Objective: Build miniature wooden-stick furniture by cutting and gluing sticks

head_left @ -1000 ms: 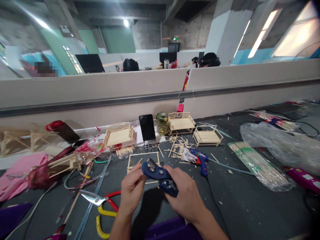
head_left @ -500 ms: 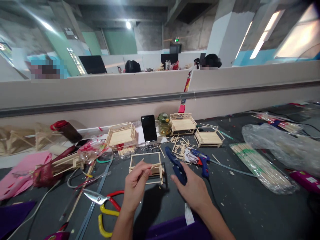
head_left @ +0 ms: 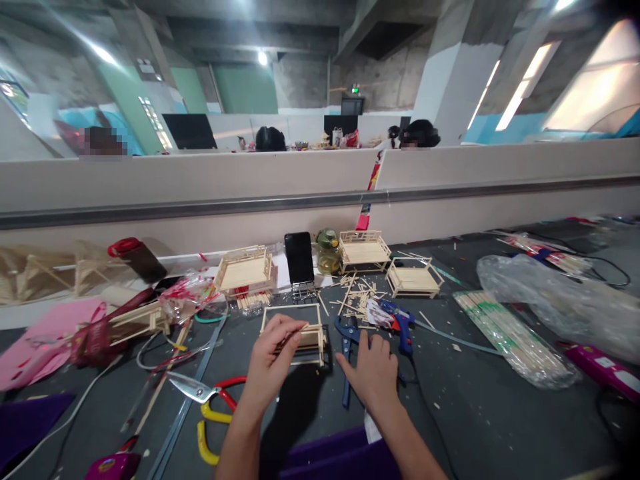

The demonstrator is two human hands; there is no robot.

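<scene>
My left hand [head_left: 273, 357] is closed in a pinch over the small wooden stick frame [head_left: 319, 313], fingertips on a short thin wooden stick that is mostly hidden. Part of the frame lies behind those fingers. A dark blue hand cutter [head_left: 346, 377] lies on the table, its handles spread apart. Beside it is my right hand [head_left: 376, 373], fingers loosely stretched and thumb apart, fingertips over or against one handle. A blue glue gun [head_left: 406, 333] rests just to the right of that hand. Red-and-yellow-handled scissors [head_left: 220, 400] lie left of my left forearm.
Finished-looking little wooden stick beds [head_left: 364, 252] stand at the back, near a phone [head_left: 299, 257] on a stand and a green-lidded jar [head_left: 328, 253]. Loose stick pieces [head_left: 360, 293] are scattered before them. Bagged sticks [head_left: 515, 340] lie right. A low partition [head_left: 200, 177] runs behind.
My right hand has lowered the blue cutter to the table and loosened its grip. My left hand stays pinched over the frame, shifted slightly.
</scene>
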